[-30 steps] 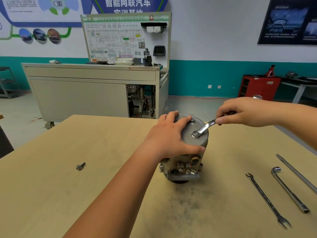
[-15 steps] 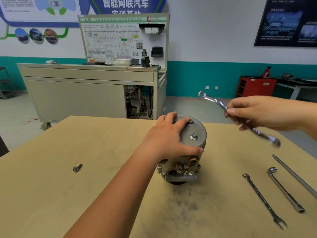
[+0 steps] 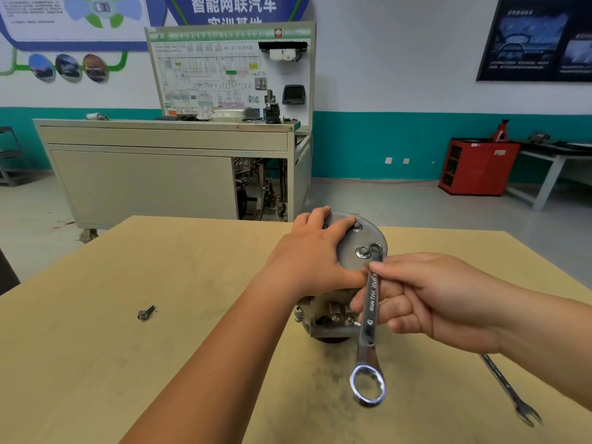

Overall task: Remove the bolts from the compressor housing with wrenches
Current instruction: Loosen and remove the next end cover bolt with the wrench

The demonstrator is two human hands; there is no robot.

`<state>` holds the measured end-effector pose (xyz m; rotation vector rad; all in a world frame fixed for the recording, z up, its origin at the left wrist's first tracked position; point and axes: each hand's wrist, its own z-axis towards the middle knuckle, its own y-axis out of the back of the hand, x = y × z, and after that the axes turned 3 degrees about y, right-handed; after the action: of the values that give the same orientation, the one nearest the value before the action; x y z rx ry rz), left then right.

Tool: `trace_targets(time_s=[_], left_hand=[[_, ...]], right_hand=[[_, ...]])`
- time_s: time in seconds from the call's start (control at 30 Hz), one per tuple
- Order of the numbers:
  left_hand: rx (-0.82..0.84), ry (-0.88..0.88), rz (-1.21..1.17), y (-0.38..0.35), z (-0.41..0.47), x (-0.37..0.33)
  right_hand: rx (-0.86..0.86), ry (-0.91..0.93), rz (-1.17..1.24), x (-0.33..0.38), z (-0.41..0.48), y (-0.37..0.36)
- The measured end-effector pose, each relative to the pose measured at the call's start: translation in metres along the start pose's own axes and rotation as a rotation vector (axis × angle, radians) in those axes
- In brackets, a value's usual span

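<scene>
The grey metal compressor housing (image 3: 350, 261) stands upright on the wooden table (image 3: 96, 363). My left hand (image 3: 312, 254) lies across its round top plate, fingers spread over the far rim and thumb along the near edge. A hex bolt (image 3: 363, 251) sits in the plate's middle, and another bolt (image 3: 356, 225) sits near my fingertips. My right hand (image 3: 426, 299) grips the shaft of a double ring wrench (image 3: 369, 318). Its small ring hovers just right of the middle bolt; its big ring hangs toward me.
A loose bolt (image 3: 145, 312) lies on the table at the left. A thin open-ended wrench (image 3: 509, 389) lies at the right, partly under my right forearm. Beyond the table stand a grey training bench (image 3: 166, 168) and a red cabinet (image 3: 477, 166).
My right hand lifted the wrench off the middle bolt, swung it through the air, and brought it back over the housing with the handle now toward me. My left hand stayed put.
</scene>
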<state>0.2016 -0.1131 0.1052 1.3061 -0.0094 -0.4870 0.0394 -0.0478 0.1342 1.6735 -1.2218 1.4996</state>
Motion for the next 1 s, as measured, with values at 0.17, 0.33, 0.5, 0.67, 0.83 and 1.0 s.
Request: trace_targets(time_s=[0.17, 0.33, 0.5, 0.67, 0.83, 1.0], left_hand=[[-0.007, -0.002, -0.002, 0.0, 0.001, 0.002], [0.004, -0.014, 0.017, 0.0, 0.001, 0.002], [0.008, -0.016, 0.014, 0.0, 0.002, 0.0], [0.008, -0.014, 0.006, 0.001, 0.001, 0.001], [-0.011, -0.024, 0.006, -0.001, 0.001, 0.003], [-0.019, -0.022, -0.017, -0.002, 0.0, 0.007]], right_hand=[[-0.023, 0.042, 0.019, -0.003, 0.002, -0.006], [0.011, 0.027, -0.003, -0.004, 0.002, -0.008], [-0.029, 0.054, -0.008, -0.002, 0.006, -0.009], [-0.032, 0.05, -0.026, -0.003, 0.004, -0.007], [0.039, -0.002, -0.101, 0.002, 0.005, 0.002], [0.173, -0.123, -0.487, 0.012, 0.003, 0.023]])
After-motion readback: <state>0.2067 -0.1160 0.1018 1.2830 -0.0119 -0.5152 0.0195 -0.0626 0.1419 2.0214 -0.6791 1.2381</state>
